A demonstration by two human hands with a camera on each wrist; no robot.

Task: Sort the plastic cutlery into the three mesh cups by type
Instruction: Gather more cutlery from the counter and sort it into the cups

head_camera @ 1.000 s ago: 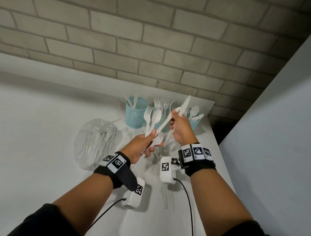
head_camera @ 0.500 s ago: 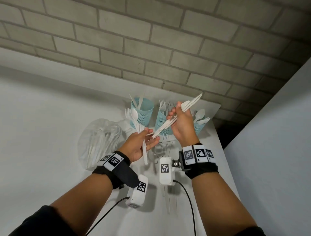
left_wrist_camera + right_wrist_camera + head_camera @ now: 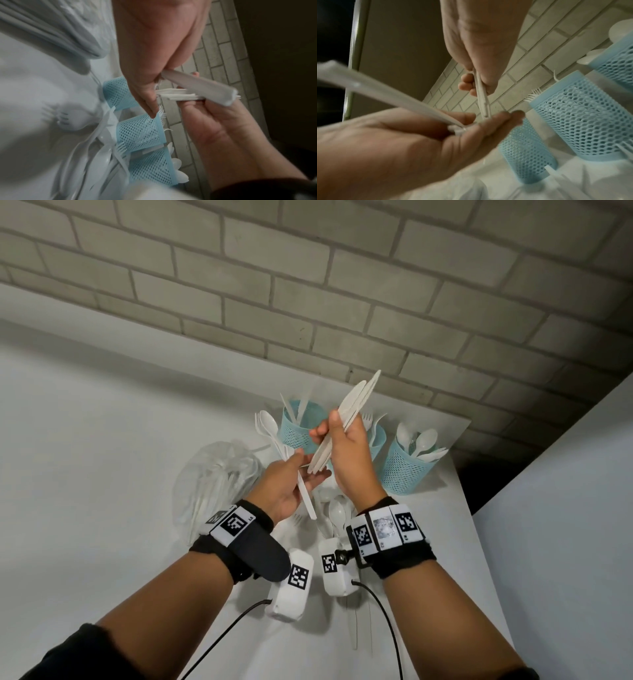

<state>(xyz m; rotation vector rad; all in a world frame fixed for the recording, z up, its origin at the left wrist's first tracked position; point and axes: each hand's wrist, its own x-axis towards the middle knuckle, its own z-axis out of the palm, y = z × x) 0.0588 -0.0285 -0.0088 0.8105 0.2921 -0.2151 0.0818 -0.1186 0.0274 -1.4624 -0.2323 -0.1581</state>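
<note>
Right hand (image 3: pixel 346 453) raised, gripping knives (image 3: pixel 346 419) upright

Clear plastic bag (image 3: pixel 215 477) lying crumpled on the white desk (image 3: pixel 85 440), grey brick wall (image 3: pixel 308 285) running behind the desk, white panel (image 3: pixel 565 508) standing at right, black cables (image 3: pixel 387 621) trailing toward the near edge
</note>
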